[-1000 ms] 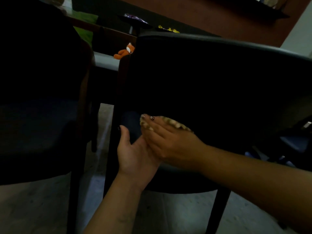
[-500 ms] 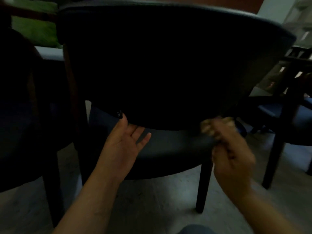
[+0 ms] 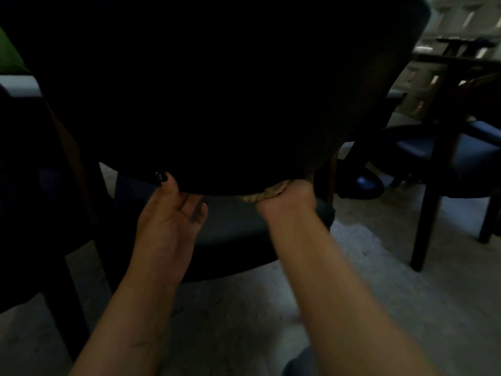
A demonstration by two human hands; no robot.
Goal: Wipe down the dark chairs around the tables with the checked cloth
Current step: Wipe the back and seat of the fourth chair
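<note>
Broad dark padded chair back, right hand gripping bunched tan checked cloth against its bottom edge, left hand fingers relaxed under that edge, pale floor open beneath.

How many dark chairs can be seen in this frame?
3: one chair in the middle, its back's lower edge touched by both hands; one chair at the left edge, partly cut off; one chair at right. Others may be hidden.
</note>
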